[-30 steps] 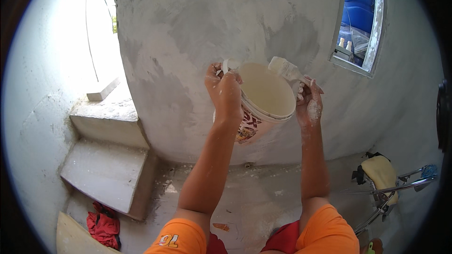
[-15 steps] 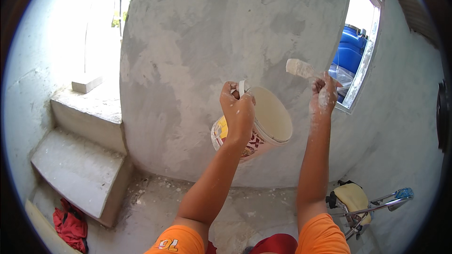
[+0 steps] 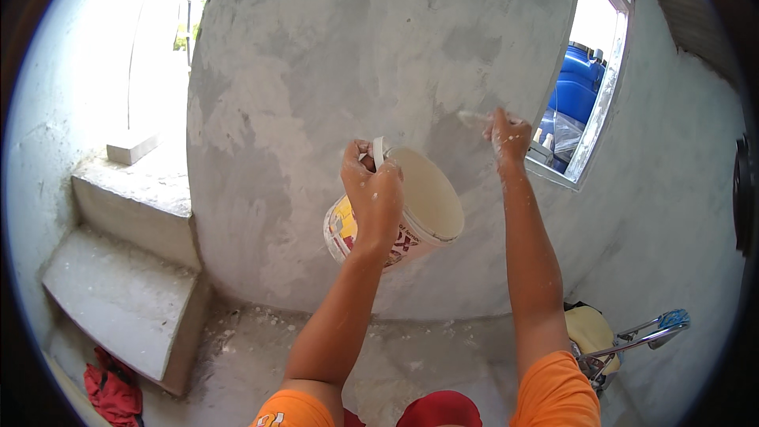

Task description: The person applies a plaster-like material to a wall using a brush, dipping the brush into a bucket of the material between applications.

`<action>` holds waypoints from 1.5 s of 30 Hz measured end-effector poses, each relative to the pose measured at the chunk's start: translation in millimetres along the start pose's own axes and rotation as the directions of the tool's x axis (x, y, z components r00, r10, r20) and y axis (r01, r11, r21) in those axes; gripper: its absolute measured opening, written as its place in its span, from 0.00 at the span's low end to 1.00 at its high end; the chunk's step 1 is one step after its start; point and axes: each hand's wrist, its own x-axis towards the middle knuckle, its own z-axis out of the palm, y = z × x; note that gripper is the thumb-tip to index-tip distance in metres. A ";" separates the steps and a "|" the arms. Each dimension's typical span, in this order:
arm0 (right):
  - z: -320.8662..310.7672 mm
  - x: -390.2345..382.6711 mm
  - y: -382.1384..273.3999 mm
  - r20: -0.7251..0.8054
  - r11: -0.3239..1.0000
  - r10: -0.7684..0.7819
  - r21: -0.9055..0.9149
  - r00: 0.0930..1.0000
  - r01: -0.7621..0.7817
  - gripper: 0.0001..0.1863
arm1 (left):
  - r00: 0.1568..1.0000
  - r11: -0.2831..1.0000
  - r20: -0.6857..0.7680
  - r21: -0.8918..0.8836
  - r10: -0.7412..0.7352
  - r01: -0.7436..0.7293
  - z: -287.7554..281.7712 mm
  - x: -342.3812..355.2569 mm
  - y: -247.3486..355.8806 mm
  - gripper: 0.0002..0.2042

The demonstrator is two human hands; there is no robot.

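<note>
My left hand (image 3: 373, 194) is closed around the handle at the rim of a white plastic bucket (image 3: 431, 198), which tilts with its mouth toward the right. A pale coating covers the bucket's inside; how much is at the bottom is hidden. My right hand (image 3: 510, 136), speckled with white, grips a paintbrush (image 3: 474, 119) by its handle. The brush is seen nearly edge-on and slightly blurred, its head toward the grey wall (image 3: 316, 55). Whether the bristles touch the wall I cannot tell. Lighter and darker patches mottle the wall.
Right of my right hand is a window frame (image 3: 593, 150) with blue barrels (image 3: 577, 83) beyond. Concrete steps (image 3: 118, 292) stand at left, with a red cloth (image 3: 113, 391) below. A metal-framed object with a cream pad (image 3: 587, 328) stands lower right. White spots dot the floor (image 3: 261, 356).
My right hand has turned, so the brush shows its thin side rather than its broad face. The bucket and both hands sit further left in view, as the whole view has shifted.
</note>
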 end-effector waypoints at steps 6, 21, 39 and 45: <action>13.8 19.4 8.7 -0.045 0.971 -0.238 -0.041 0.970 0.236 0.20 | 0.999 0.999 0.000 0.032 0.034 -0.034 -8.1 3.0 4.7 0.09; 39.4 9.6 -0.4 0.109 0.887 -0.281 -0.351 0.954 0.301 0.17 | 1.000 0.998 -0.014 0.055 0.023 -0.022 -7.7 3.4 13.9 0.09; 9.1 28.1 22.5 0.210 0.972 0.066 -0.235 0.976 -0.015 0.18 | 1.000 0.998 0.000 0.060 -0.003 0.003 -13.1 5.7 19.3 0.09; -27.8 87.7 4.4 -0.096 0.969 -0.158 0.177 0.983 0.173 0.19 | 1.000 1.000 0.006 -0.007 0.009 -0.009 -9.5 6.7 20.3 0.09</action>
